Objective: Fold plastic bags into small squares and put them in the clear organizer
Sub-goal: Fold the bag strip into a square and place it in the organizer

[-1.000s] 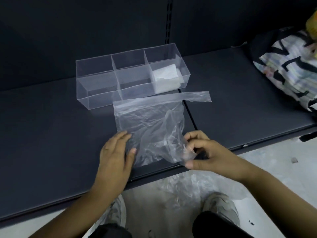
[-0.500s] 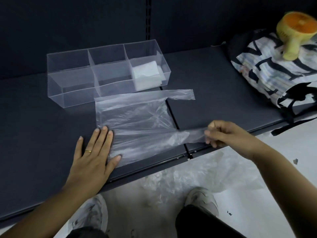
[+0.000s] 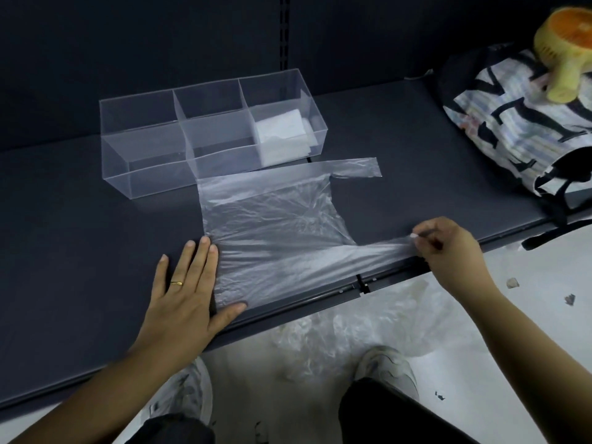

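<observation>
Dark shelf (image 3: 80, 225) w/ clear organizer (image 3: 205, 136), flat plastic bag (image 3: 272, 235), patterned bag (image 3: 512, 123) at right edge

From here I see 1 thin gold ring (image 3: 176, 283) on the left hand (image 3: 187, 296); below that hand, dark trousers (image 3: 384, 408) and 2 pale, dark-streaked sneakers (image 3: 389, 363).

The bag (image 3: 275, 232) is thin clear plastic film, crinkled and faintly glossy. The organizer (image 3: 205, 129) is rigid clear plastic, smooth, with frosted-looking walls. The shelf (image 3: 80, 219) is dark, smooth and matt. Far right, a sack (image 3: 512, 123) looks like printed cloth.
</observation>
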{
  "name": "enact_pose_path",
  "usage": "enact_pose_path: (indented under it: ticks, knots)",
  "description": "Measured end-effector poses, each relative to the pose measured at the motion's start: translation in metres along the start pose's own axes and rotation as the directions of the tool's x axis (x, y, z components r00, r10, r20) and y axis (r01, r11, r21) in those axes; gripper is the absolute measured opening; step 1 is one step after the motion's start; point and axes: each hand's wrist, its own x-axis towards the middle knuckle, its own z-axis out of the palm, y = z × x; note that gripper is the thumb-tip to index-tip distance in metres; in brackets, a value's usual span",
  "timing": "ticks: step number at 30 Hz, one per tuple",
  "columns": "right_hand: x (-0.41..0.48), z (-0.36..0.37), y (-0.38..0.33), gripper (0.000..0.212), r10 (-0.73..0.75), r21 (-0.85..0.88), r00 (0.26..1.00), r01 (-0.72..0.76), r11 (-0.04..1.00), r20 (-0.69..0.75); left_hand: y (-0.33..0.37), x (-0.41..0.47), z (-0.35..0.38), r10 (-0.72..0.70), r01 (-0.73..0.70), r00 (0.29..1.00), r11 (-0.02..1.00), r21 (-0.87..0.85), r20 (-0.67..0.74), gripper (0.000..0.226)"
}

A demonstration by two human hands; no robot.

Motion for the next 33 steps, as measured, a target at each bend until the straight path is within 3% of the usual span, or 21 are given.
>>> enact_pose_path:
  ticks: [3,5,8,10,11,14,17,21,23,25,27,29,31,33]
  knots:
    - [-0.007,0.008,-0.02,0.032,-0.123,-0.353,0.975,0.051,0.934,-0.186,0.005,-0.01,-0.002,0.0,0.001,1.0,1.0,-0.029,0.022,0.104]
    - [-0.014,0.024,-0.051,0.04,-0.336,-0.353,0.922,0.255,0.9,-0.192,0.006,-0.01,-0.005,0.003,-0.006,1.0,0.994,-0.107,-0.026,0.101]
    - [-0.029,0.071,-0.109,0.05,-0.599,-0.167,0.779,0.626,0.762,0.183,0.011,0.013,-0.015,0.011,-0.033,0.993,0.98,-0.196,-0.114,0.086]
    - [-0.035,0.108,-0.134,0.054,-0.668,-0.104,0.643,0.745,0.659,0.375,0.015,0.03,-0.017,0.013,-0.035,0.992,0.984,-0.173,-0.124,0.086]
    - [-0.032,0.12,-0.14,0.056,-0.659,-0.12,0.619,0.761,0.637,0.428,0.016,0.035,-0.016,0.008,-0.024,0.995,0.989,-0.147,-0.104,0.089]
    - [-0.002,0.128,-0.124,0.065,-0.552,-0.315,0.701,0.704,0.636,0.451,0.009,0.036,-0.001,-0.002,0.0,0.999,0.999,-0.046,-0.034,0.093]
    - [0.03,0.104,-0.079,0.069,-0.48,-0.459,0.814,0.581,0.672,0.326,0.003,0.034,0.004,-0.001,0.0,1.0,0.999,-0.051,-0.02,0.091]
    - [0.056,0.058,-0.019,0.065,-0.322,-0.495,0.94,0.335,0.801,0.115,0.003,0.03,-0.001,-0.003,0.002,1.0,0.999,-0.039,-0.022,0.089]
    - [0.058,0.043,-0.007,0.063,-0.284,-0.497,0.959,0.253,0.83,0.014,0.002,0.022,-0.007,0.083,-0.09,0.992,0.993,-0.077,-0.095,0.085]
    - [0.048,0.038,-0.01,0.062,-0.338,-0.464,0.941,0.284,0.839,-0.034,0.001,0.006,-0.004,0.288,-0.304,0.943,0.949,-0.078,-0.167,0.081]
    - [0.023,0.042,-0.027,0.065,-0.458,-0.328,0.888,0.44,0.836,0.025,0.0,-0.01,0.004,0.458,-0.465,0.876,0.885,-0.01,-0.151,0.08]
    - [-0.018,0.054,-0.048,0.071,-0.57,-0.14,0.795,0.601,0.787,0.208,0.002,-0.023,0.013,0.517,-0.518,0.842,0.855,0.038,-0.154,0.069]
    - [-0.06,0.071,-0.064,0.078,-0.669,-0.022,0.631,0.734,0.679,0.394,0.004,-0.033,0.019,0.519,-0.528,0.809,0.848,0.046,-0.277,0.048]
    - [-0.087,0.089,-0.073,0.078,-0.742,-0.006,0.467,0.848,0.53,0.481,0.005,-0.038,0.018,0.491,-0.537,0.766,0.844,0.007,-0.415,0.031]
